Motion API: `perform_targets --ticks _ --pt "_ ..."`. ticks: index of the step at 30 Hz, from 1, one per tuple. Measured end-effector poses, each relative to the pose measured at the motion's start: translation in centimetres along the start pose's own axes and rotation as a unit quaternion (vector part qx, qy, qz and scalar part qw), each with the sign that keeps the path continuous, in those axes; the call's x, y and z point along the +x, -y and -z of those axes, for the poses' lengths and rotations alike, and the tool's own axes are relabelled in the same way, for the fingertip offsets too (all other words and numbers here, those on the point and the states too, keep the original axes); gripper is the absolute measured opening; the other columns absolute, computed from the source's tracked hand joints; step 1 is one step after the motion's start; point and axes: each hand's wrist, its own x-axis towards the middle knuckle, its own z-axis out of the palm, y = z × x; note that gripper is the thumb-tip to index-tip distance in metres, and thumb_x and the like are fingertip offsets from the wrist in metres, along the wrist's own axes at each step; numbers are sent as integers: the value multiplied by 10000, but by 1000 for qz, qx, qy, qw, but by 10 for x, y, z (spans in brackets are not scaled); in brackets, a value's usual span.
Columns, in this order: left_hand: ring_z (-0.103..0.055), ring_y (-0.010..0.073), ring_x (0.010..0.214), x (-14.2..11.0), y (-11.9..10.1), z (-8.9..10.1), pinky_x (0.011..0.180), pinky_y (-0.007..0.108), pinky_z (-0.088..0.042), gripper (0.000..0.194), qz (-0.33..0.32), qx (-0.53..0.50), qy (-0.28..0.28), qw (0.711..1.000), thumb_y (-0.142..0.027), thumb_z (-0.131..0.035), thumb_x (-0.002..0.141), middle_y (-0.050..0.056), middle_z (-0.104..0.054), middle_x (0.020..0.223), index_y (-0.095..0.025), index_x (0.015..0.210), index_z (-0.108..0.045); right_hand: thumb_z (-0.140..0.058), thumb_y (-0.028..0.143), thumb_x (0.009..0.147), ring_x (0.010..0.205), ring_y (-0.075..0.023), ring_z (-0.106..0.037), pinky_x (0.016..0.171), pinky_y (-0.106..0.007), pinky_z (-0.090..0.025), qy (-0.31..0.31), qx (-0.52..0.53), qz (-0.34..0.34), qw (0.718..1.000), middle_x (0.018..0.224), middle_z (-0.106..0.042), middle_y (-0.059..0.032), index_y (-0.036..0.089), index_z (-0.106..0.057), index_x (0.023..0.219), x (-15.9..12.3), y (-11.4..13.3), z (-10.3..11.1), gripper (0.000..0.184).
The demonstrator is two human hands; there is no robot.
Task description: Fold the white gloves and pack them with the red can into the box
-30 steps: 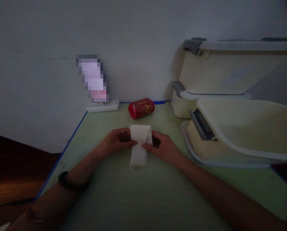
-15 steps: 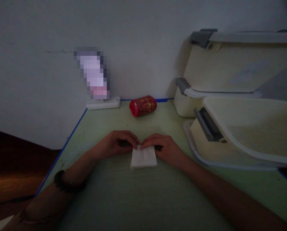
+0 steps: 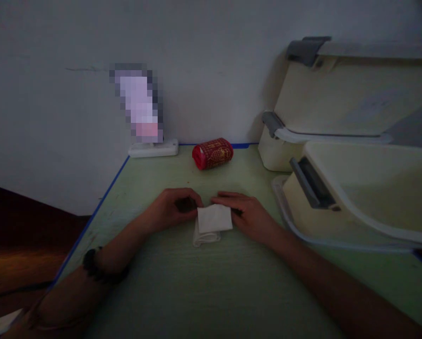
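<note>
The white tissue (image 3: 214, 218) hides part of your right fingers (image 3: 228, 201), so I cannot tell their grip; your left fingers (image 3: 188, 193) pinch its left edge. It sits between them, top flap (image 3: 216, 220) longest side-to-side, lower folds (image 3: 207, 238) facing you.

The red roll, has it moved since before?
No. The red roll lies in the same spot near the blue table edge; only the camera view shifted.

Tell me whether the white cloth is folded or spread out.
Folded: the cloth is a small, layered bundle, with a flap on top and curled edges showing below it on the near side.
</note>
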Motion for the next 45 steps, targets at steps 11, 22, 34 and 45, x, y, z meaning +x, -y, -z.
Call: perform_targets --ticks 11,22,34,45 --pt "-604 138 757 0 1 4 720 276 -483 112 -2 -54 23 998 -225 -592 747 37 -646 814 -139 819 -604 -443 18 770 1137 -165 -481 973 -385 -380 32 -39 47 998 1165 -596 -37 204 -513 1200 0 1 -1 473" --pt "-591 142 808 1 3 6 752 282 -465 74 -60 -28 45 997 -185 -579 755 45 -626 853 -150 802 -626 -528 140 770 1156 -174 -442 986 -383 -339 78 -128 171 974 1242 -535 -29 244 -593 1108 -5 11 19 359" --pt "-571 148 875 0 -3 13 810 289 -439 133 -97 -18 87 991 -125 -524 768 49 -600 926 -167 839 -629 -467 122 750 1232 -184 -369 1013 -393 -304 156 -124 157 967 1267 -516 -29 212 -550 1170 -8 15 19 437" --pt "-501 161 871 -3 -19 2 807 290 -422 233 -68 87 76 991 -388 -640 698 32 -489 921 -174 777 -596 -521 277 815 940 -180 -527 859 -370 -410 -3 -90 106 990 944 -613 -58 200 -648 909 -8 14 28 176"
